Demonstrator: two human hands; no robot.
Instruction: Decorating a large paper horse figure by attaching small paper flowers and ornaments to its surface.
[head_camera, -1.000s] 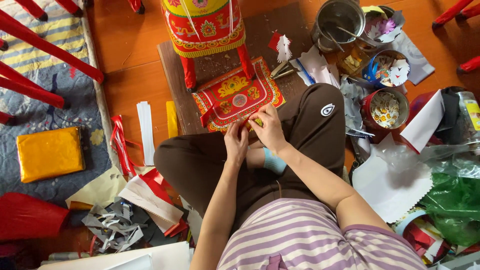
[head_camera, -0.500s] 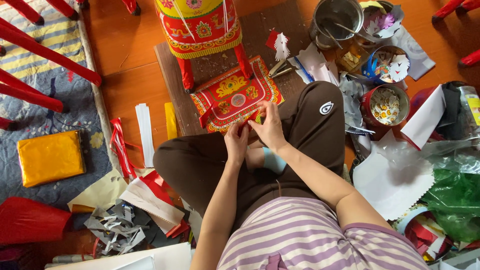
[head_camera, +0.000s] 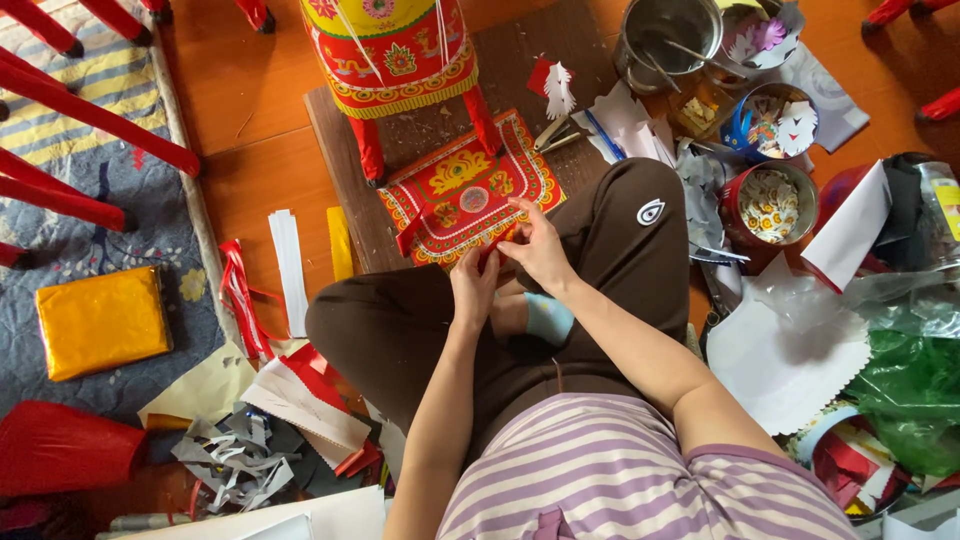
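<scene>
I sit cross-legged on the floor in dark trousers. My left hand (head_camera: 473, 288) and my right hand (head_camera: 535, 245) meet over my lap at the near edge of a red and gold patterned paper panel (head_camera: 462, 190). Both pinch a small red bit at that edge; what exactly lies between the fingers is too small to tell. The panel lies on a dark wooden board (head_camera: 520, 70), just in front of a red and yellow decorated paper stand with red legs (head_camera: 395, 50).
Round tins of paper cut-outs (head_camera: 768, 205) and a metal pot (head_camera: 668, 35) stand at the right, with white paper sheets (head_camera: 790, 350) and green plastic (head_camera: 915, 390). At the left lie paper strips (head_camera: 290, 265), a gold packet (head_camera: 100, 320), grey scraps (head_camera: 235, 460) and red rods (head_camera: 90, 110).
The hands stay together at the panel's near edge, with only small finger shifts. The view has drifted slightly.
</scene>
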